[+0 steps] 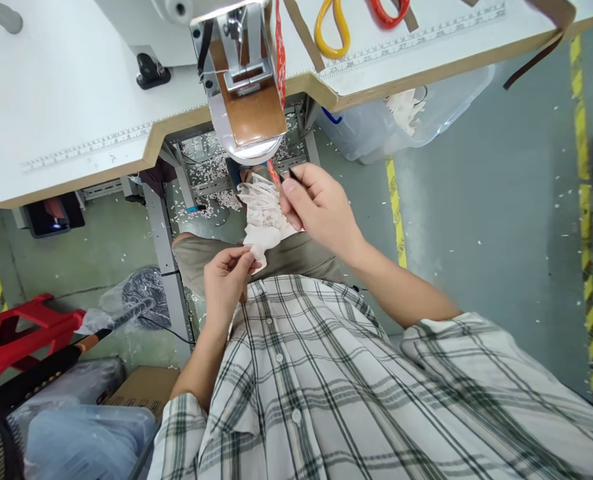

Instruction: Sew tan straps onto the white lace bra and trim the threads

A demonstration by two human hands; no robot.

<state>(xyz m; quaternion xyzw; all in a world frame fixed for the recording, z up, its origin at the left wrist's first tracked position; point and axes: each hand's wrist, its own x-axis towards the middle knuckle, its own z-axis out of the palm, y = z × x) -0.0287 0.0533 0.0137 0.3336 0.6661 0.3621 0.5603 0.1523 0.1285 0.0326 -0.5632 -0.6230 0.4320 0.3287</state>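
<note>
A strip of white lace [262, 217] hangs between my two hands, just below the sewing machine head [244, 80]. My left hand [225, 280] pinches the lace's lower end, above my lap. My right hand [319, 210] is closed on its upper part, with a small dark tool between thumb and forefinger. A red ribbon [278, 60] hangs down from the machine towards my right hand.
The white work table [76, 120] with printed rulers spans the top; yellow-handled scissors [331, 30] and red ones [389, 13] lie on it. A clear plastic bin [426, 110] stands under the table at right. A red stool [16, 337], bags and a cardboard box [144, 390] crowd the lower left.
</note>
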